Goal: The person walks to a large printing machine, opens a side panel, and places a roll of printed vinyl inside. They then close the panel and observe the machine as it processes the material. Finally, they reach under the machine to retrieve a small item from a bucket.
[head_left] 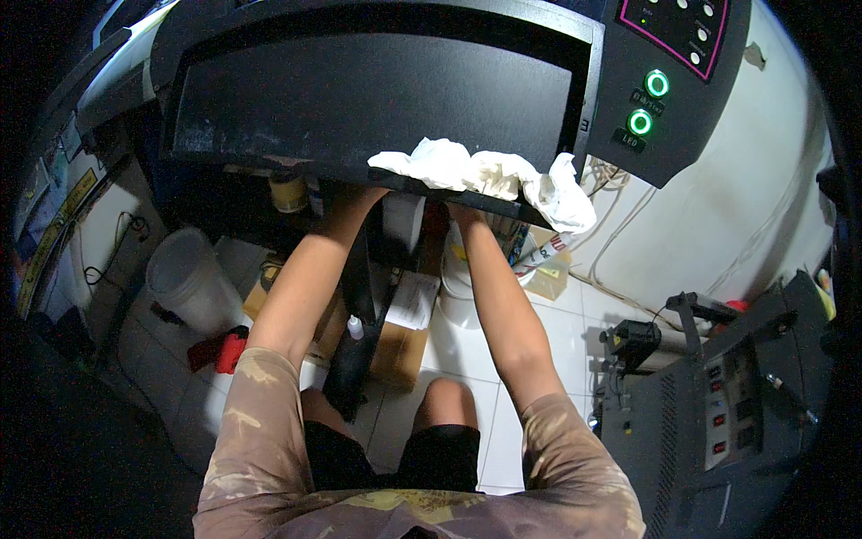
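Observation:
Both my arms reach forward beneath the front edge of a large black machine (377, 90). My left hand (369, 196) disappears under the machine's lower lip, with only its back near the wrist showing. A little to the right, my right hand (462, 214) passes under the same edge. The fingers of both hands are hidden, and so is anything they touch or hold. Crumpled white cloth (440, 165) lies along the lip above my hands, its right end drooping over the edge.
At the upper right is a control panel (654, 108) with two green-lit buttons. Below the machine stand a white bucket (460, 310), a cardboard box (398, 357) and a small white bottle (356, 328). A translucent bin (190, 277) stands left, and a dark switch-fitted machine (682, 422) right.

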Tool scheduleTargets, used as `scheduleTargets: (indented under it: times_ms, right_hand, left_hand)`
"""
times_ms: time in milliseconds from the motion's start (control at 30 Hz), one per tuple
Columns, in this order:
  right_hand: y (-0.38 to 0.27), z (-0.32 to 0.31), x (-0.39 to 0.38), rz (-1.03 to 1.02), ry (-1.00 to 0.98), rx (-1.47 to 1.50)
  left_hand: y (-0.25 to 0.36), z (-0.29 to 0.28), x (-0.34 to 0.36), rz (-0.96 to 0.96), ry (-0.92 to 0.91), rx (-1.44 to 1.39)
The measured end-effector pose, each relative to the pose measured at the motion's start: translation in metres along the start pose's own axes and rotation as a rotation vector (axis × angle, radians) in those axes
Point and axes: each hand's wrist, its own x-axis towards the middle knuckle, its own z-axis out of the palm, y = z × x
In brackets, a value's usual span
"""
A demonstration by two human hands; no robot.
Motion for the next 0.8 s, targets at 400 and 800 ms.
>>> scheduleTargets:
  times_ms: [400,800]
  right_hand:
    - [0.008,0.012,-0.011,0.012,-0.023,-0.005]
    - [0.037,0.042,-0.179,-0.118,0.137,0.329]
  left_hand:
    - [0.013,0.001,0.015,-0.036,-0.238,0.141]
    - [-0.004,0.045,0.008,-0.46,-0.842,0.388]
